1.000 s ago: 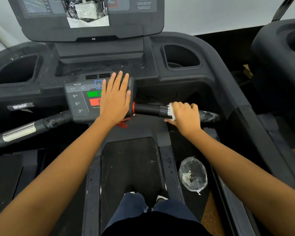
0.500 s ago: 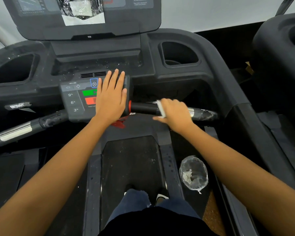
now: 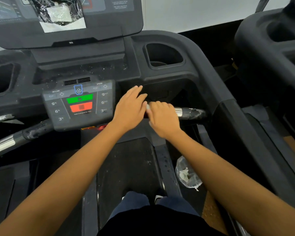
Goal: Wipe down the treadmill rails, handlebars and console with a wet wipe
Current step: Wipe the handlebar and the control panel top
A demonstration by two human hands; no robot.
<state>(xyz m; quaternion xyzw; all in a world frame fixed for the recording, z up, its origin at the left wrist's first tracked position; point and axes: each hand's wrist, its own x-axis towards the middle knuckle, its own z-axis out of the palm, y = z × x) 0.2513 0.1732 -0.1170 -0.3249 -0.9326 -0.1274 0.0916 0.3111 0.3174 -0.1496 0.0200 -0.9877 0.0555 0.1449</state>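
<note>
On the right handlebar (image 3: 189, 113), just beside the control panel (image 3: 78, 106): a wiping stroke.
From the left: the left handlebar (image 3: 15, 142) is free, and its dark end looks smeared with white. The left hand (image 3: 129, 109) lies right of the panel, its grip apart, fingers straight; whether it touches the bar I cannot tell. The right hand (image 3: 162, 116) has its grip clamped round the wet wipe (image 3: 148, 107) and the bar; only a white edge shows. To do it well, I think the wipe should wrap the bar fully and slide slowly toward the smeared right end, with some wrist turning for the underside. A clear bag (image 3: 187, 174) lies near, right of the belt (image 3: 126, 164).
</note>
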